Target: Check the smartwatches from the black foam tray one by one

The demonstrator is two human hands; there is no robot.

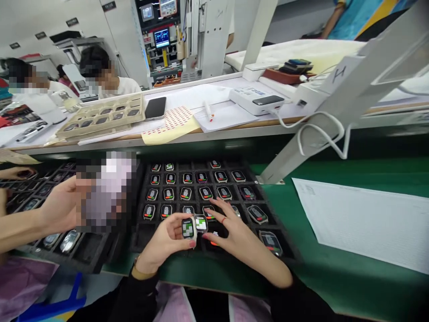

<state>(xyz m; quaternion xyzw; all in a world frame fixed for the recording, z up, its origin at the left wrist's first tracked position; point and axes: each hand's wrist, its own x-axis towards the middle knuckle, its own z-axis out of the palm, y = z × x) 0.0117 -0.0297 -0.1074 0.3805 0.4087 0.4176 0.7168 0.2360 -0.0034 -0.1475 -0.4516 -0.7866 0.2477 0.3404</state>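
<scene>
Left hand (164,241) grips a pale-cased rounded-square watch (188,228) between thumb and fingers, screen lit green and white, just above the near edge of the tray. Right beside it, a silver-rimmed rounded-square watch (201,223), also green and white on screen. Right hand (231,228) has its fingers spread, thumb and index at that second watch; can't tell if it grips or only touches, or which hand carries the weight. Red ring (224,219) on a right finger, gold-toned band (142,270) on left wrist.

Under both hands: black foam compartment tray (147,235) on a green work surface (338,277), rows of dark-screened watches (205,193) in its cells, most showing red and green bars. Second black foam tray (87,250) to the left, also with watches; a co-worker's hand (62,205) over it holds a blurred-out item. White printed sheet (362,223) lies right of the main tray. Shelf behind: beige plastic tray (60,134), black phone (156,108), yellow sheet with red dots (152,137).
</scene>
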